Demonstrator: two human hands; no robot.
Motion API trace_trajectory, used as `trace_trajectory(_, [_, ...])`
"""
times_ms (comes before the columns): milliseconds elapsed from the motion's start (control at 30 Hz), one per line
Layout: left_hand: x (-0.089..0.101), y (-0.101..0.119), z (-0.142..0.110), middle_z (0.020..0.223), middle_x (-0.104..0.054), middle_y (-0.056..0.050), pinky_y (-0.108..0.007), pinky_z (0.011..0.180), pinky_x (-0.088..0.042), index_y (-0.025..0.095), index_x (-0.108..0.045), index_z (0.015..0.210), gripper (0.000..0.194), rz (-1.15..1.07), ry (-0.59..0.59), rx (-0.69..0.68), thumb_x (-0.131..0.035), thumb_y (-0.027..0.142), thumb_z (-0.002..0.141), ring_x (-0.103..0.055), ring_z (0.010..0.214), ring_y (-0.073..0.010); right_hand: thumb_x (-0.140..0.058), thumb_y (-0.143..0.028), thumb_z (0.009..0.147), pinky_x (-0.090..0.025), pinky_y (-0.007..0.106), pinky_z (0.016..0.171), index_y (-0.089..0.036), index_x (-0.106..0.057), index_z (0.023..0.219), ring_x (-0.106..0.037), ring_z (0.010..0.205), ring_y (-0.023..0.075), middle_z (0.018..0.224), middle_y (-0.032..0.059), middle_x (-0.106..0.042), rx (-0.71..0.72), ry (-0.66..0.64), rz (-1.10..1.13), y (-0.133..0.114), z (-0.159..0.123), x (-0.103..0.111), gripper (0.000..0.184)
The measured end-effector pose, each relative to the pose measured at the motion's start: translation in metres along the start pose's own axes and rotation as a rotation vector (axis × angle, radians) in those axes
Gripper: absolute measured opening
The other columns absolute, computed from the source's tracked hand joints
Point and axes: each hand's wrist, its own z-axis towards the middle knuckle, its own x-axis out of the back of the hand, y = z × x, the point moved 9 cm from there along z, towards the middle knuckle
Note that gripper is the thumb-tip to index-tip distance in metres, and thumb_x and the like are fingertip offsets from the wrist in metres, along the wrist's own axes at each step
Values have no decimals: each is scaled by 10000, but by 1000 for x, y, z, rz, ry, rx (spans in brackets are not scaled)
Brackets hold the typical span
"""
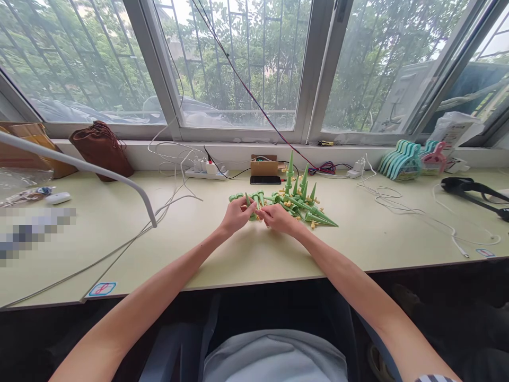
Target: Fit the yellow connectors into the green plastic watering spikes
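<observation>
"Where are the two hands?"

"Both are over the pale yellow-green table [246, 260], close together near its middle. The left hand [237, 214] has its thumb and fingers closed around a green, pointed plastic piece [247, 199], with the tip sticking up above them."

"And the right hand?"

"The right hand [277, 218] is just beside it, its thumb and fingertips drawn together and almost meeting the left ones. Something may be pinched there, but it's too small to tell."

"What lies around them?"

"A loose heap of green plastic spikes with small yellow fittings [314, 210], mostly beyond the right hand and off to its right side. Some spikes stand point up, others lie flat. More green plastic parts with round ends [238, 196] lie just behind the left hand."

"Anything farther back?"

"A black phone [265, 180] lies flat in front of a small brown cardboard box [264, 165]. To the left, near the window, there's a white power strip [205, 173] with plugs in it, then a dark brown drawstring pouch [102, 151]. Well off to the right are some teal plastic hangers [401, 160]."
</observation>
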Motion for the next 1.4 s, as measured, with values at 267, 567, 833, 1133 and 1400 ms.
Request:
trace_trajectory(267, [2, -1, 1, 700, -627, -18, -230, 500, -454, 178, -601, 785, 291, 2, 23, -4, -644, 465, 815, -617, 607, -148, -568, -307, 935, -346, 242, 597, -188, -535, 774, -478, 552, 115, 604, -26, -563, 22, 48, 15, -2, 0, 3, 203])
trace_trajectory(567, [0, 2, -1, 635, -605, -12, -229, 466, -432, 186, -593, 746, 315, -11, -9, 0, -636, 487, 828, -596, 576, -146, -481, -321, 971, -326, 252, 600, -196, -445, 641, -435, 557, 109, 557, -25, -510, 48, 31, 13, -2, 1, 1, 355])
trace_trajectory(833, [-2, 3, -2, 621, -605, -11, -238, 471, -430, 189, -594, 746, 311, -25, -23, 4, -636, 485, 831, -591, 561, -146, -435, -420, 1010, -331, 254, 598, -180, -522, 639, -467, 554, 118, 538, -12, -514, 5, 4, 0, 3, 1, 0, 451])
trace_trajectory(1133, [3, 1, 0, 659, -629, -20, -233, 465, -434, 189, -604, 779, 284, -8, 38, 8, -640, 468, 820, -587, 570, -143, -587, -327, 920, -339, 252, 594, -187, -562, 825, -467, 553, 121, 625, -18, -580, 11, 87, -18, 0, 1, 7, 171])
trace_trajectory(1400, [-2, 2, -2, 685, -635, -25, -235, 464, -439, 184, -610, 765, 326, -32, -30, 29, -643, 503, 821, -578, 554, -133, -539, -311, 898, -308, 246, 582, -205, -455, 717, -410, 562, 112, 598, -37, -489, 33, 83, 7, 3, 2, 5, 226])
